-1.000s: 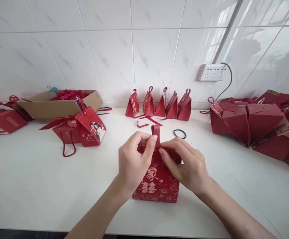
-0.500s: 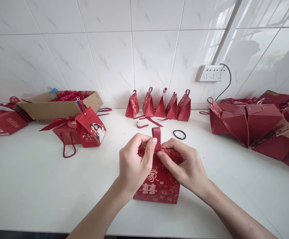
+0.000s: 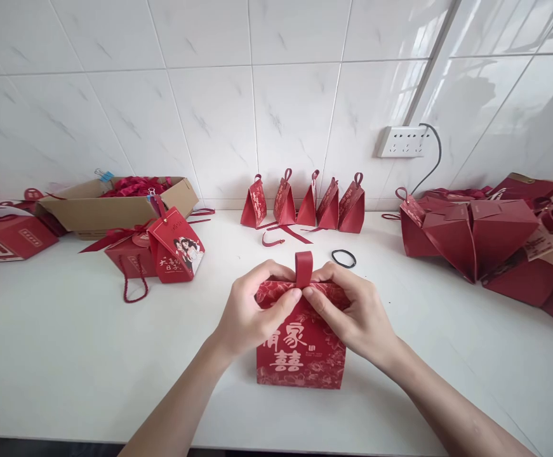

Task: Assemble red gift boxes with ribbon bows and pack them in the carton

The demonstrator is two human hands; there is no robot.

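A red gift box (image 3: 299,349) with pale characters and a floral print stands on the white table in front of me. From the middle of its top edge rises a dark red strap loop (image 3: 303,269). My left hand (image 3: 257,311) pinches the top edge just left of the loop, thumb in front and fingers behind. On the other side, my right hand (image 3: 352,308) pinches the same edge, its thumb tip close to the left one. The fingers behind the box are partly hidden.
Several small red boxes (image 3: 305,200) stand along the tiled wall. A black band (image 3: 343,258) and a loose strap (image 3: 272,241) lie before them. Left are a cardboard box (image 3: 80,212) and a box with a couple's picture (image 3: 174,244); right, piled red boxes (image 3: 471,235).
My left hand has moved down from the strap loop to the box's top edge, and its thumb now presses the front. The loop stands free above both thumbs. My right hand stays in place.
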